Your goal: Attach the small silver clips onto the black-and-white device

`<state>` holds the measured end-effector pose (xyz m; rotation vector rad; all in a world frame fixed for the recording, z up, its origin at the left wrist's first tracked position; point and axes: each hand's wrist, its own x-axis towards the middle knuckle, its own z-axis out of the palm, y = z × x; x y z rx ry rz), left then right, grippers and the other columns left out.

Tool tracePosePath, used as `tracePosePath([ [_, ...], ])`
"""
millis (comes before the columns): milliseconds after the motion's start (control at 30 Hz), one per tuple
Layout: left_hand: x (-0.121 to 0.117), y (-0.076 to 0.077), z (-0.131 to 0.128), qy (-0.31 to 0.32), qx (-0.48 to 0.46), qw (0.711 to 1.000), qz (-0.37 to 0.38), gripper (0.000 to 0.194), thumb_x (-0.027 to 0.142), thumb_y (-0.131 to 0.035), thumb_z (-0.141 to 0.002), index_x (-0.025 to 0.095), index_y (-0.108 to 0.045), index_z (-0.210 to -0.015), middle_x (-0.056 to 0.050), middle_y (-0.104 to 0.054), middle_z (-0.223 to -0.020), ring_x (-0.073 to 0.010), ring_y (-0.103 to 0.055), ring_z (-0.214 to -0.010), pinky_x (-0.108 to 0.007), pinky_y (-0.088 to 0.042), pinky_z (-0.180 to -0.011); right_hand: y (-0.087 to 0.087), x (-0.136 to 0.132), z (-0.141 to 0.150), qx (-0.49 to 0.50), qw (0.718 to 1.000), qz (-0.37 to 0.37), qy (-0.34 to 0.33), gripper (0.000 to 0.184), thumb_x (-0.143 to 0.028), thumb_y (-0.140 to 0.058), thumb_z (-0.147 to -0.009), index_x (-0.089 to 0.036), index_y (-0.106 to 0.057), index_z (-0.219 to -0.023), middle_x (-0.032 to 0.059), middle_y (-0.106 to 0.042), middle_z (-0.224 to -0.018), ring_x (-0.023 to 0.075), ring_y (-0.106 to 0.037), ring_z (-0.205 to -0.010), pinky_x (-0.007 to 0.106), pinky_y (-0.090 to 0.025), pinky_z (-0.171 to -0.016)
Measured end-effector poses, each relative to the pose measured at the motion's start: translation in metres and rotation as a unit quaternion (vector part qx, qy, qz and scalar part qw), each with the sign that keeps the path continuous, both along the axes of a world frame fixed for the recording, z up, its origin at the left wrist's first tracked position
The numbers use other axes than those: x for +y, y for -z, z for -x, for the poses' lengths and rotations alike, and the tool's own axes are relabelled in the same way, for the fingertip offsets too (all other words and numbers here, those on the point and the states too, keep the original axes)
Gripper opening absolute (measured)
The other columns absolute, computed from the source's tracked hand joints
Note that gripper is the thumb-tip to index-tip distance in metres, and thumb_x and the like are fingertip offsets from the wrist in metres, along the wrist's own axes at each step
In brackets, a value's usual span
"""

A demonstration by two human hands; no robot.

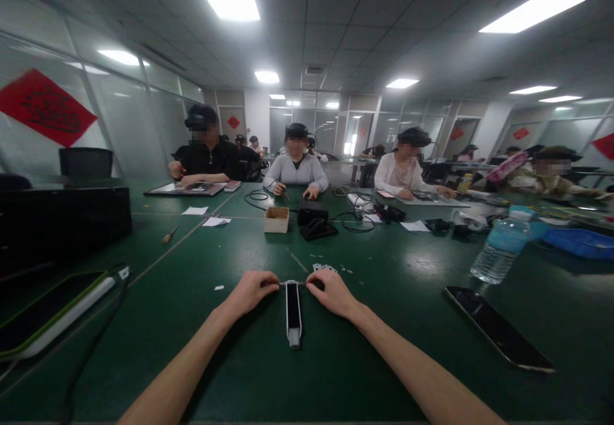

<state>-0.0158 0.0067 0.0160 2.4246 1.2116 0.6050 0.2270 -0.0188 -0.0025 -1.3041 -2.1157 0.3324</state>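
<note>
A narrow black-and-white device (293, 313) lies lengthwise on the green table (201, 322) right in front of me. My left hand (252, 292) and my right hand (330, 292) sit on either side of its far end. Both are closed in a pinch on a thin metal piece (292, 282) that spans the device's far end. Several tiny parts (330, 269) lie scattered just beyond my right hand.
A black phone (496, 335) and a tilted water bottle (499, 249) lie to my right, a green-edged tablet (48, 313) with a cable to my left. Farther off are a small wooden box (277, 219), a black gadget (314, 217), a screwdriver (169, 234) and several seated people.
</note>
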Motion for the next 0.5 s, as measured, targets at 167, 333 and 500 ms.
tracePosePath([
  [167, -0.0005, 0.0001, -0.0021, -0.011, -0.007, 1.000, 0.005, 0.018, 0.026, -0.057, -0.084, 0.018, -0.071, -0.092, -0.002, -0.073, -0.088, -0.0181, -0.065, -0.080, -0.025, -0.047, -0.073, -0.0041, -0.0017, 0.0015, -0.005, 1.000, 0.010, -0.003, 0.013, -0.020, -0.056, -0.086, -0.018, -0.069, -0.089, 0.0052, -0.069, -0.090, 0.0175, -0.059, -0.085, 0.030, -0.045, -0.078],
  [333, -0.0001, 0.0018, -0.0036, -0.013, -0.015, 1.000, 0.006, 0.018, 0.027, -0.057, -0.084, 0.019, -0.071, -0.092, -0.002, -0.073, -0.087, -0.0176, -0.065, -0.080, -0.026, -0.047, -0.074, -0.0034, -0.0010, 0.0014, -0.006, 1.000, 0.009, -0.006, 0.012, -0.020, -0.057, -0.087, -0.017, -0.068, -0.089, 0.0051, -0.068, -0.090, 0.0171, -0.059, -0.085, 0.029, -0.044, -0.079],
  [500, -0.0021, 0.0007, -0.0049, -0.024, -0.015, 1.000, 0.009, 0.019, 0.030, -0.056, -0.084, 0.020, -0.071, -0.091, -0.001, -0.073, -0.088, -0.0180, -0.065, -0.080, -0.028, -0.048, -0.076, 0.0004, 0.0012, 0.0016, -0.007, 1.000, 0.004, -0.004, 0.012, -0.021, -0.056, -0.087, -0.017, -0.068, -0.089, 0.0049, -0.068, -0.088, 0.0168, -0.059, -0.083, 0.030, -0.044, -0.078],
])
